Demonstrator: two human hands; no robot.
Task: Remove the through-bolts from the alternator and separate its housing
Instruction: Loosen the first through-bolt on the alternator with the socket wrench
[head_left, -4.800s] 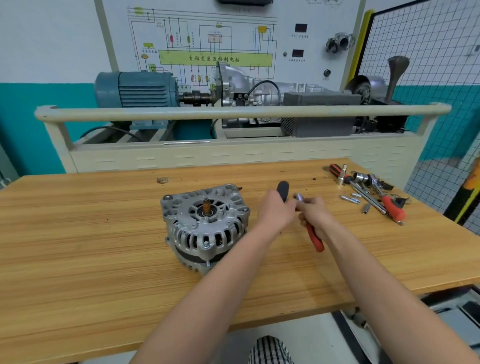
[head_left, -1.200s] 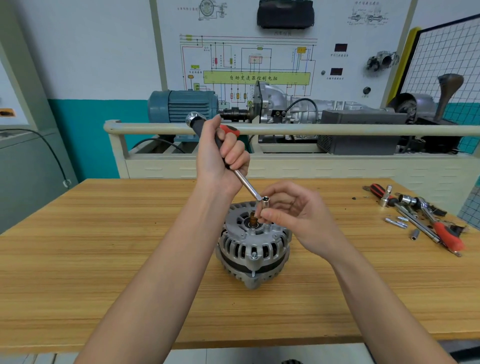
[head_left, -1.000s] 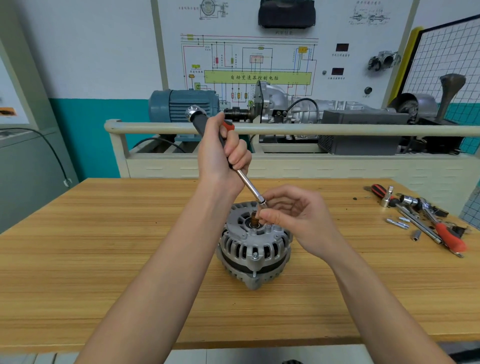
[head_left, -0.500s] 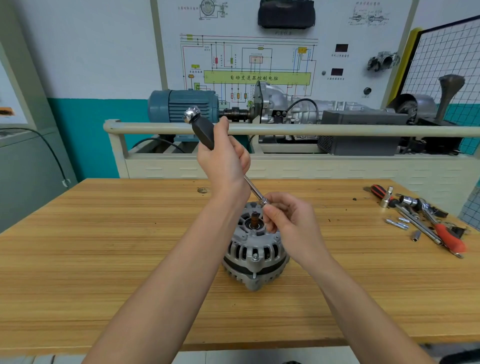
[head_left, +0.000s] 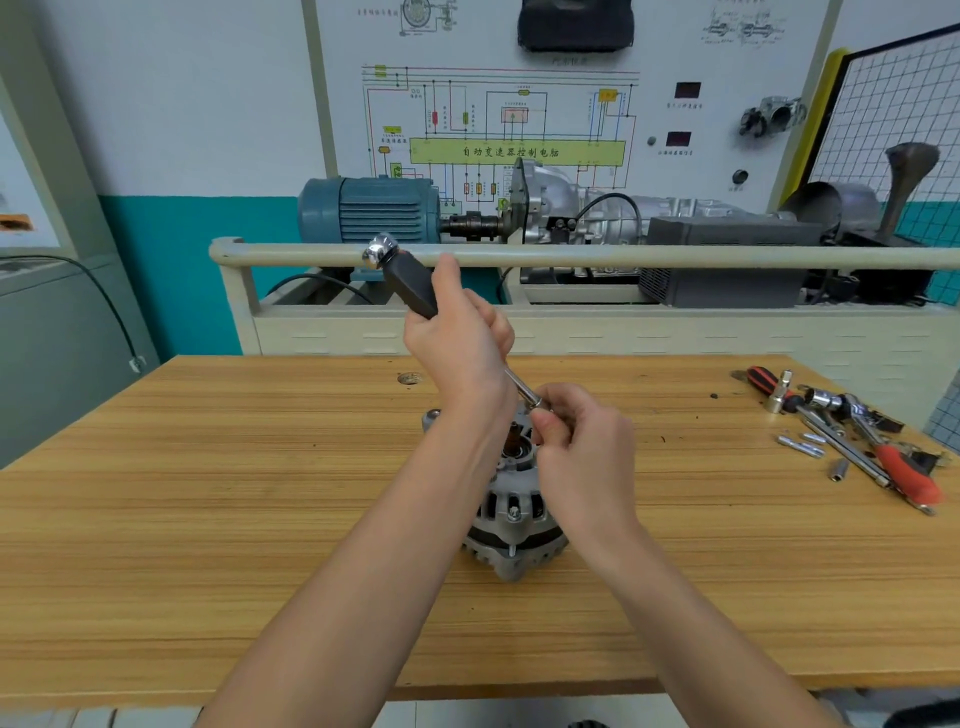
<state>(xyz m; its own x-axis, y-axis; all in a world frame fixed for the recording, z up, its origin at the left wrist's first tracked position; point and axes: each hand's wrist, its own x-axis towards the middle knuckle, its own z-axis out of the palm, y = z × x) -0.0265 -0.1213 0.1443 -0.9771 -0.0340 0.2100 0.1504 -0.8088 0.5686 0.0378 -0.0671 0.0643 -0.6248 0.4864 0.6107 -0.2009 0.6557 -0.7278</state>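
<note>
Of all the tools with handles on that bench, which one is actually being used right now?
The black-handled driver, gripped by the left hand over the alternator. The red-handled tools lie untouched at the table's right end.

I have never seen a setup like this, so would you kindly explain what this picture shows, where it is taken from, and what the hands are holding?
The picture comes from a camera worn on a person's head, looking forward and down at their own bare arms. On the wooden workbench stands an alternator, the ribbed silver part being taken apart. The left hand grips the black handle of a socket driver, tilted down toward the alternator's top. The right hand pinches the driver's lower end, guiding it; the exact bolt is hidden by the fingers. To the right lies a pile of spare tools: ratchets, sockets, red-handled pieces. Behind the bench is a training stand with a blue motor.
</note>
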